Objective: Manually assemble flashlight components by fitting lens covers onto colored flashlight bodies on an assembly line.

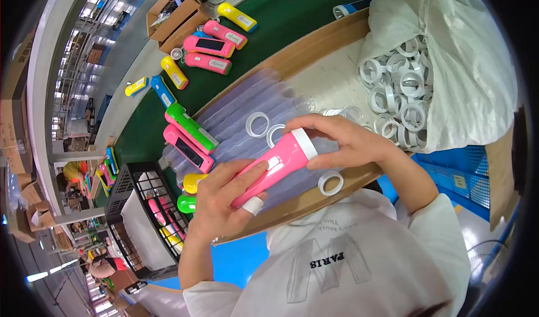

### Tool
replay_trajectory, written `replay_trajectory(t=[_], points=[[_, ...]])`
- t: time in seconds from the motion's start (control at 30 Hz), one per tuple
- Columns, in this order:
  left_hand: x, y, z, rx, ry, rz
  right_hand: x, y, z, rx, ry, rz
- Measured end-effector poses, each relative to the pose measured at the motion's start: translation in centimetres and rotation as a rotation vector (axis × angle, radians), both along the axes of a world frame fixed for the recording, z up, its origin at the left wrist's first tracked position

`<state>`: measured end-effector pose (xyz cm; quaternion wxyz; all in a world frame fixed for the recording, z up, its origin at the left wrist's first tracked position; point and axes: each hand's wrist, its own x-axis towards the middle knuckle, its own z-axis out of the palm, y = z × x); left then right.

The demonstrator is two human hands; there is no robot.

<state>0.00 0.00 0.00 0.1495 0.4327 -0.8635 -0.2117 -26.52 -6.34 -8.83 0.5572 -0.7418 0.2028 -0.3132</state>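
Note:
My left hand [219,196] is wrapped around the body of a pink flashlight [275,165], and one finger has a white wrap [253,206]. The flashlight lies tilted, its wide head toward the upper right. A white ring [304,144] sits around that head, gripped between the thumb and fingers of my right hand [351,143]. Just beyond lie two loose white rings, one of them a whole ring [257,124] on clear plastic tubular sheeting [236,109]. Another white ring [330,183] rests by the near cardboard edge.
A white sack [471,75] spilling several white rings [412,84] stands at the right. Pink, green, blue and yellow flashlights [191,127] lie on the green belt [281,14]. A black crate [132,204] is at the left, a cardboard box [177,19] at the far left.

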Motion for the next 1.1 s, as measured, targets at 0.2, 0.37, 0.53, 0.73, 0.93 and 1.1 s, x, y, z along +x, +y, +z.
replay_trajectory(t=[0.2, 0.37, 0.53, 0.73, 0.93, 1.1], points=[[0.0, 1.3, -2.2, 0.191, 0.339, 0.156, 1.0, 1.0, -0.4, 0.103, -0.129, -0.002], [-0.5, 1.8, -2.8, 0.081, 0.326, 0.190, 2.7, 2.3, -0.2, 0.299, -0.275, -0.121], [-1.9, 3.0, -4.3, -0.076, 0.269, 0.227, 4.7, 2.9, -0.1, 0.365, -0.238, -0.325], [-1.7, 3.7, -4.7, -0.063, 0.259, 0.294, 5.0, 2.0, -0.3, 0.806, -0.388, -0.257], [-1.5, 4.4, -4.1, -0.342, 0.013, 0.177, 5.5, 2.9, 0.6, 0.539, -0.279, -0.292], [-0.7, 5.2, -3.7, 0.351, 0.564, 0.352, 4.4, 3.1, 2.5, 0.367, -0.147, -0.199]])
